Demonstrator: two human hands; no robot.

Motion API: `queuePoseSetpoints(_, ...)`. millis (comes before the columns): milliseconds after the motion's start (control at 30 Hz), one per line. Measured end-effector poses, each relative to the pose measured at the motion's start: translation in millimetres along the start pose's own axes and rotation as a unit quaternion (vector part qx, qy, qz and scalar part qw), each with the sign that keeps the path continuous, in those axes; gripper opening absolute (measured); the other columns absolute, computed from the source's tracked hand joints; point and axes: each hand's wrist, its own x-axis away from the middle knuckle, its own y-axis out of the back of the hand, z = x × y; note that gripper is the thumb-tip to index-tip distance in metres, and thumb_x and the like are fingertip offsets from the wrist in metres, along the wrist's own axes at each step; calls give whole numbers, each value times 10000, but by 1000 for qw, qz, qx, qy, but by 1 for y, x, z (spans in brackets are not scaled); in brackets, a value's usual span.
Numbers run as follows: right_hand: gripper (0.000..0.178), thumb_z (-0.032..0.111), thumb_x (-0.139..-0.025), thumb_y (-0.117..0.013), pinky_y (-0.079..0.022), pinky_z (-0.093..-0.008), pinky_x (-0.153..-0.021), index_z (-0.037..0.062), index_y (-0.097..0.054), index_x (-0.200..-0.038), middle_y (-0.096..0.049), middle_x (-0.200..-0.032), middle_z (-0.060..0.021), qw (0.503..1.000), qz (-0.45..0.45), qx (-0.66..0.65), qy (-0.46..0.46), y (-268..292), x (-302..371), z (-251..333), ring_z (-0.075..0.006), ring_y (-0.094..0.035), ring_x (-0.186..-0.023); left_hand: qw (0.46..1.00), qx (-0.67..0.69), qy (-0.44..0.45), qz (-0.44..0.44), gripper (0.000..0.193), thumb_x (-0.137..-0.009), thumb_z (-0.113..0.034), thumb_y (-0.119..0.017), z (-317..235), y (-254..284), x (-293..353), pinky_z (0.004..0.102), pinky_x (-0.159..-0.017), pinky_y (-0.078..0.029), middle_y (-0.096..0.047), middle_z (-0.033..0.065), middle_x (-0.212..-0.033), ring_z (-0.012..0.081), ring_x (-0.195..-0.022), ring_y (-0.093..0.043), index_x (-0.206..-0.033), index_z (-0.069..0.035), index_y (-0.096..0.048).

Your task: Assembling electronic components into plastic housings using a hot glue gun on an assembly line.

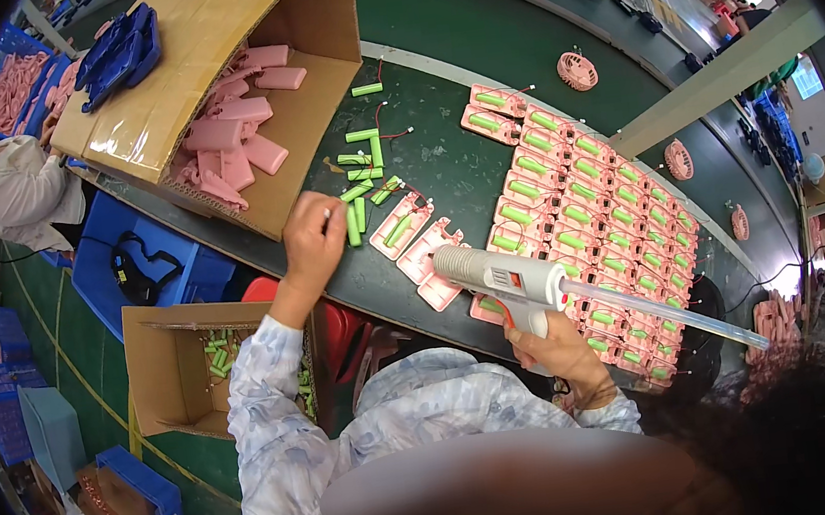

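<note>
My right hand (565,352) grips a grey-white hot glue gun (507,278), with a long clear glue stick (665,311) trailing out of its rear. The nozzle points left, over an open pink plastic shell (421,257). Beside that lies another pink shell (391,245) with a green battery in it. My left hand (313,243) is closed at the table's near edge, by loose green batteries (354,225); whatever its curled fingers hold is hidden. To the right, close rows of pink shells (579,215) carry green batteries with thin wires.
A tipped cardboard box (319,132) of pink covers stands at the far left, blue plastic parts (119,52) on top. Below the table edge is a carton (159,385) with batteries, near a blue bin (116,258). A co-worker (23,188) sits left. A metal post (715,75) crosses the right.
</note>
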Motion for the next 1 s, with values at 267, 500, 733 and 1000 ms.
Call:
queuePoseSetpoints(267, 266, 137, -941, -581, -407, -248, -519, -5, -620, -1163, -592, -705, -20, 1000, -4, 1, 10, 1, 9, -3, -107, -539, -569, 974, -8, -156, 163, 119, -691, -55, -748, -67, -32, -8, 509, -1052, -384, -602, 138, -1277, 378, -1280, -496, -799, -67, -699)
queuePoseSetpoints(500, 303, 147, -937, -598, -404, -246, -527, -18, -606, -1191, -612, -742, -34, 999, 3, -33, 11, 0, 16, -2, -104, -542, -590, 954, -82, -189, 217, 31, -770, -96, -709, -65, -53, -1, 662, -1104, -272, -551, 145, -1370, 376, -1386, -393, -780, -66, -712)
queuePoseSetpoints(733, 174, 101, -933, -567, -408, -254, -527, 6, -609, -1073, -594, -701, -16, 998, -13, -65, 19, 2, 11, -10, -85, -541, -587, 963, -102, -163, 187, 106, -760, -126, -748, -70, -45, -1, 663, -1106, -252, -545, 129, -1384, 371, -1387, -397, -858, -93, -725)
queuePoseSetpoints(1000, 107, 120, -923, -587, -396, -262, -525, 25, -622, -889, -559, -615, -2, 999, -36, -25, 11, -1, -1, -7, -88, -520, -553, 994, -59, -55, 71, 90, -807, -79, -708, -37, -2, -4, 397, -776, -478, -655, 85, -919, 296, -870, -624, -894, -64, -692)
